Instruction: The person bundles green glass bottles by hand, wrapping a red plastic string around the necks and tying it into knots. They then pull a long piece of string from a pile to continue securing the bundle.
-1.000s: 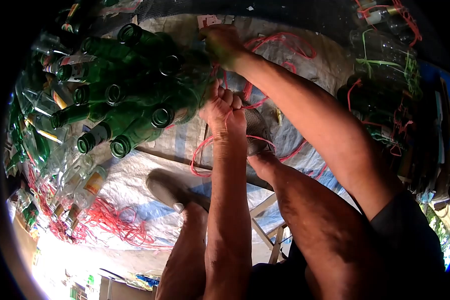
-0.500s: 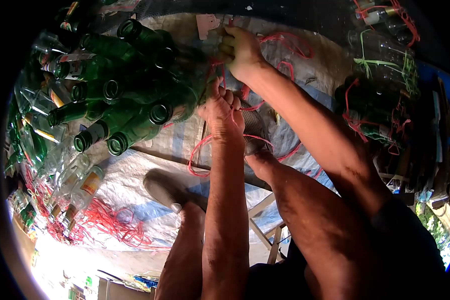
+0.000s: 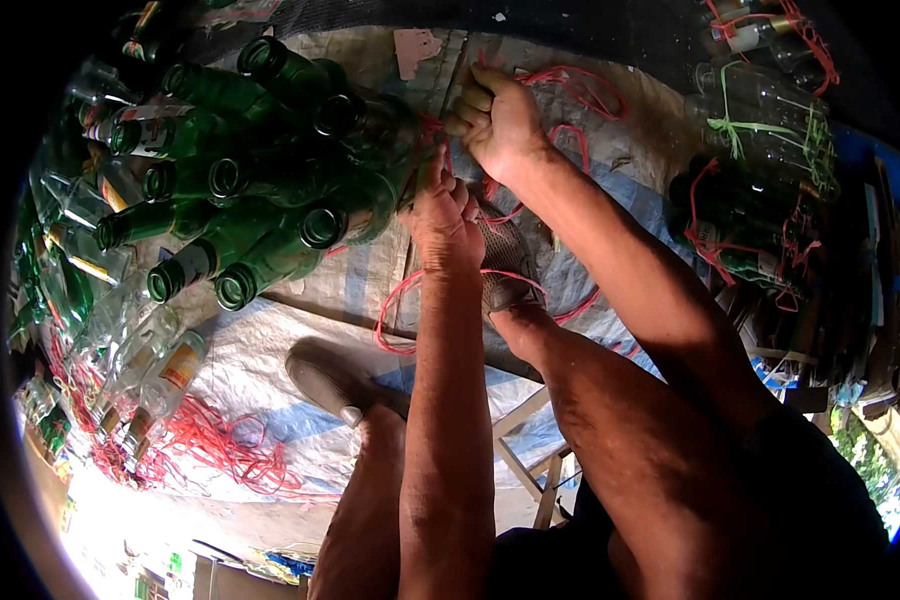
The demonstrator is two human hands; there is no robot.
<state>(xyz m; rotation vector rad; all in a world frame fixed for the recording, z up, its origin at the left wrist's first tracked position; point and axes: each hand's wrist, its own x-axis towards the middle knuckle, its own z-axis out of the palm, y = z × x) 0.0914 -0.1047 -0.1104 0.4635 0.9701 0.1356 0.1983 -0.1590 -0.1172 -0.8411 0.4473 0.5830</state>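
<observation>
A bundle of green glass bottles (image 3: 270, 185) lies with its necks toward the left, at the upper left of the head view. At its right end, my left hand (image 3: 444, 215) is closed on red plastic string (image 3: 432, 128), close against the bottle bases. Up and to the right of it, my right hand (image 3: 495, 118) is curled shut, with a bit of red string showing by its thumb. The strand between the two hands is thin and hard to follow. A loose red loop hangs beside my left wrist.
Clear bottles (image 3: 170, 375) and a tangle of red string (image 3: 225, 445) lie at the lower left. Tied bottle bundles (image 3: 755, 225) stand at the right. My shod feet rest on a pale woven sheet (image 3: 270, 345). A pink scrap (image 3: 416, 50) lies at the top.
My right hand has moved right and slightly down, away from the bottle bundle. My left hand has stayed almost in place, and the bottles have barely shifted.
</observation>
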